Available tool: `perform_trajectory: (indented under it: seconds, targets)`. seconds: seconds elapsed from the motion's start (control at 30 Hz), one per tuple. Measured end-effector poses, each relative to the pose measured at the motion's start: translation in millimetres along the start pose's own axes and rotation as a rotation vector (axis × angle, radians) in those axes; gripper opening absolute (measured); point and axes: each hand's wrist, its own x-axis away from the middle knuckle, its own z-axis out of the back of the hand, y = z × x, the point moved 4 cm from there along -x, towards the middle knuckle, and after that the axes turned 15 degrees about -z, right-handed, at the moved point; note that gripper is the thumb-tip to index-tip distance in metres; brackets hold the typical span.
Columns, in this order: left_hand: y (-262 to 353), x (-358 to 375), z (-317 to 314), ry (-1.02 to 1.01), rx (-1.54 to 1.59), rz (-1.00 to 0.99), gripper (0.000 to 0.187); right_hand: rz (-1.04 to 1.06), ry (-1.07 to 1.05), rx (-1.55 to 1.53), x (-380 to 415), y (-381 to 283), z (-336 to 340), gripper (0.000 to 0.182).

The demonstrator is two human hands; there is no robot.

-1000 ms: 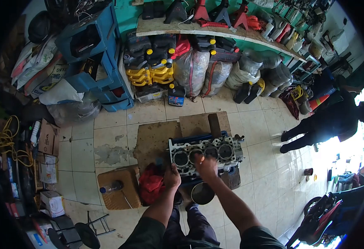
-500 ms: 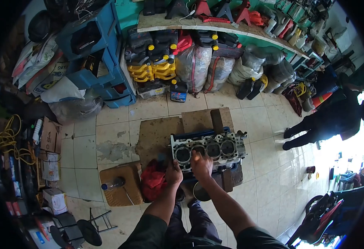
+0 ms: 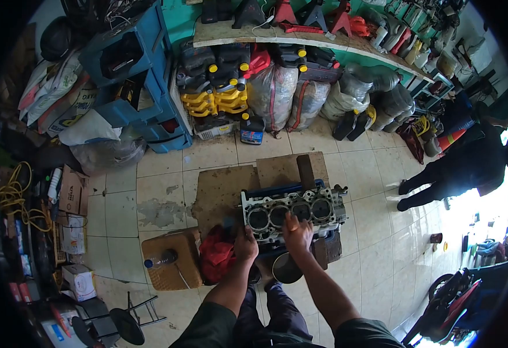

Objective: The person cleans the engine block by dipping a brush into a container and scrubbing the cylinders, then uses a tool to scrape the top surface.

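Note:
A metal engine cylinder head (image 3: 291,211) with a row of several dark round chambers faces up in front of me. My left hand (image 3: 246,243) closes on its near left corner. Over the near edge of the middle chambers is my right hand (image 3: 298,235), its fingers pinched together; a small orange patch shows at the fingertips, too small to name. A red cloth (image 3: 217,253) lies just left of my left hand. Below the right hand stands a round pan (image 3: 287,268).
Cardboard (image 3: 222,188) lies under the work. At left, a woven stool (image 3: 170,272) carries a plastic bottle (image 3: 161,258) and a thin rod. Blue crates (image 3: 144,110), sacks (image 3: 273,95) and oil jugs line the back. Another person (image 3: 456,168) stands at right, near a motorcycle (image 3: 445,307).
My right hand has shifted slightly right along the cylinder head, its fingers still together. My left hand stays at the left corner. The whole view has drifted a little.

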Motion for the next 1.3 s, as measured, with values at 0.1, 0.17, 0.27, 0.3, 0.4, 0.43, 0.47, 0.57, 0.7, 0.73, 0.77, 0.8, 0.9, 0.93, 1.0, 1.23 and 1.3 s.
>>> perform_trajectory:
  seconds: [0.1,0.17,0.27,0.3,0.4,0.43,0.47,0.57,0.7,0.73,0.77,0.8,0.9,0.93,1.0,1.23,1.3]
  targets:
    - [1,0,0,0.049,0.011,-0.046,0.056,-0.048,0.133,-0.094,5,-23,22,0.018]
    - [-3,0,-2,0.019,0.035,-0.059,0.058,-0.025,-0.228,-0.101,1,-17,5,0.021]
    - [-4,0,-3,0.038,0.038,-0.045,0.061,-0.028,-0.111,0.004,-13,-11,20,0.023]
    - [-1,-1,-1,0.044,0.040,-0.044,0.061,-0.040,-0.029,-0.040,-16,-11,24,0.026]
    - [1,-2,2,0.020,0.040,0.015,0.063,-0.088,-0.187,-0.096,-16,-16,13,0.032]
    - [0,0,1,0.011,0.046,0.002,0.062,-0.115,-0.267,-0.118,-15,-13,11,0.035]
    - [0,0,-1,0.008,0.053,-0.009,0.062,-0.105,-0.218,-0.010,-22,3,8,0.031]
    - [1,0,-2,0.044,0.018,-0.011,0.060,-0.008,0.051,-0.014,-15,-17,27,0.026]
    - [6,-2,5,0.025,0.011,-0.019,0.057,0.114,-0.189,-0.052,-4,-36,12,0.023]
    - [8,0,4,0.022,0.015,-0.015,0.055,-0.081,-0.282,0.033,-13,-20,12,0.021]
    - [10,0,5,0.021,0.019,-0.015,0.054,-0.083,-0.282,0.036,-15,-14,15,0.021]
    - [4,0,3,0.020,0.020,-0.014,0.054,-0.080,-0.191,-0.007,-18,-13,23,0.022]
    - [2,4,-3,-0.001,0.009,-0.023,0.053,-0.068,-0.001,-0.049,-5,-24,24,0.023]
    - [9,1,1,0.067,0.025,-0.054,0.053,-0.078,-0.098,-0.044,-2,-26,11,0.023]
    - [12,-1,6,0.076,0.008,-0.056,0.053,0.018,-0.240,-0.100,-7,-12,-11,0.027]
    - [0,-2,0,0.023,0.027,-0.057,0.053,-0.210,-0.252,-0.029,-12,-22,-4,0.024]
    - [1,-2,0,0.039,0.005,-0.061,0.054,-0.175,-0.251,-0.043,-16,-25,15,0.025]
